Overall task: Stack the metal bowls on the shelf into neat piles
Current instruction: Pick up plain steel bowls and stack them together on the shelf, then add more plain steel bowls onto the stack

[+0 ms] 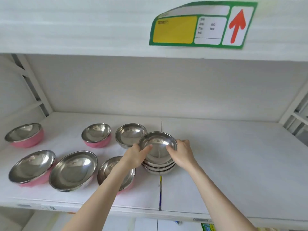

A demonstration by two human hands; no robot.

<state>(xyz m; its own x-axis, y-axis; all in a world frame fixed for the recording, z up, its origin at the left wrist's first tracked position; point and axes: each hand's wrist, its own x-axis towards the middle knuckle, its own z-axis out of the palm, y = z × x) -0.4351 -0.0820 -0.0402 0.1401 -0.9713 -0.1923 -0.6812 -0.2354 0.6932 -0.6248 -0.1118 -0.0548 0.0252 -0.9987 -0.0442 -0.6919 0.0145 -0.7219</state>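
A pile of plain steel bowls (158, 169) stands at the middle of the white shelf (225, 164). The top bowl (157, 144) sits tilted toward me on the pile. My left hand (136, 155) grips its left rim, thumb inside the bowl. My right hand (182, 151) grips the right rim the same way. Loose bowls lie to the left: a steel one (130, 133) just behind the pile, pink-sided ones (96, 134), (25, 134), (31, 165), a wide steel one (73, 170), and one (108, 169) partly hidden under my left forearm.
The right half of the shelf holds nothing but its white liner. An upper shelf edge overhangs with a green, yellow and red-arrow label (201, 24). White slotted uprights (33, 87) frame both sides. Packaged goods (206, 227) show below the shelf front.
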